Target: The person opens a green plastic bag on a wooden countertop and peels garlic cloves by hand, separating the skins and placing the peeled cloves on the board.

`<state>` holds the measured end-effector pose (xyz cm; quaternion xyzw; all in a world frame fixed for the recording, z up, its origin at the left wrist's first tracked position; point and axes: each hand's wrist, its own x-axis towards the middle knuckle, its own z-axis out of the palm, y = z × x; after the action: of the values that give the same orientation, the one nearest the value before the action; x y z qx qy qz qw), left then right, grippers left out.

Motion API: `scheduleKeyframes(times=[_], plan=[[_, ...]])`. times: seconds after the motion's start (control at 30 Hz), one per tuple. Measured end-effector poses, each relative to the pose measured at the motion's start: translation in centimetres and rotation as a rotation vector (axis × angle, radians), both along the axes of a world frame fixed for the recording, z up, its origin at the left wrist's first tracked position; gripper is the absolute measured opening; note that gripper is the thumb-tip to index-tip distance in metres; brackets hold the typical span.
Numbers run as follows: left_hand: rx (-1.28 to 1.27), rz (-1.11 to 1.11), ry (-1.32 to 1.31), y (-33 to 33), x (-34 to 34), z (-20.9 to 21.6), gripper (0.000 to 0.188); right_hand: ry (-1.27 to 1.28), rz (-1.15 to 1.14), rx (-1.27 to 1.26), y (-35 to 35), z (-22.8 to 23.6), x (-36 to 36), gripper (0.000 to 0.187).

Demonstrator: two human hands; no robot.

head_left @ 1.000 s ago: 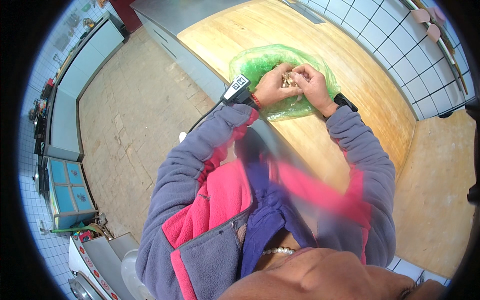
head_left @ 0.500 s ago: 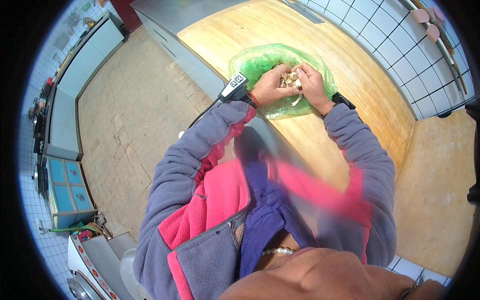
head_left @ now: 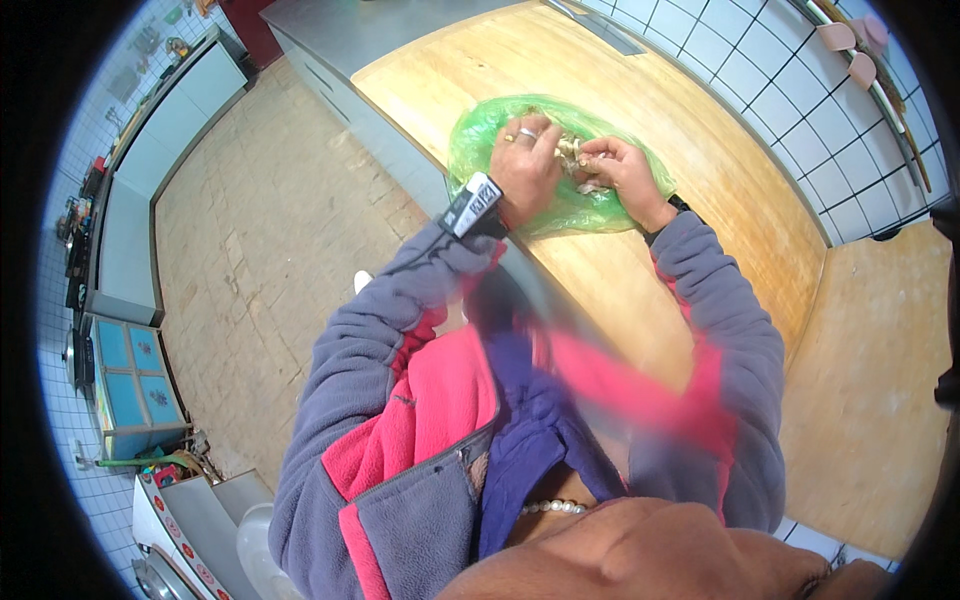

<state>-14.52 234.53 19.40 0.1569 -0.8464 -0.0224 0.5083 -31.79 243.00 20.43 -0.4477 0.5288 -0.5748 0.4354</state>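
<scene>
A crumpled green plastic bag lies spread on the wooden board. Pale tan and whitish pieces that look like garlic rest in its middle, with papery bits around them. My left hand is over the bag's left part, back turned up and fingers curled down; what they hold is hidden. A ring shows on one finger. From the right, my right hand reaches in with thumb and fingertips pinched together at the pale pieces. Which piece it grips is too small to make out.
The wooden board covers much of the counter, with a grey metal top beyond it. A flat metal blade lies by the tiled wall. Floor and cabinets are at left.
My left hand has turned from cupping the pale pieces, palm up, to back up, and shifted left. My right hand stays near the pieces. The bag has shifted slightly left.
</scene>
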Motion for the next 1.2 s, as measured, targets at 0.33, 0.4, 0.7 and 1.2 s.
scheduleKeyframes(times=[0.33, 0.4, 0.7, 1.2], plan=[[1.213, -0.551, 0.17, 1.2, -2.9, -1.7, 0.017, 0.256, -0.145, -0.269, -0.1, -1.1, 0.9, 0.005], [1.165, -0.518, 0.194, 1.1, -3.0, -2.2, 0.02, 0.274, -0.139, -0.254, 0.1, -1.2, 0.9, 0.004], [0.934, -0.517, 0.231, 1.7, -2.8, -1.8, 0.023, 0.075, -0.025, -0.177, 0.5, 0.0, 1.3, 0.005], [0.652, -0.194, -0.02, 1.0, -2.4, -1.7, 0.022, 0.331, -0.05, -0.179, 0.7, 0.0, 1.3, 0.01]])
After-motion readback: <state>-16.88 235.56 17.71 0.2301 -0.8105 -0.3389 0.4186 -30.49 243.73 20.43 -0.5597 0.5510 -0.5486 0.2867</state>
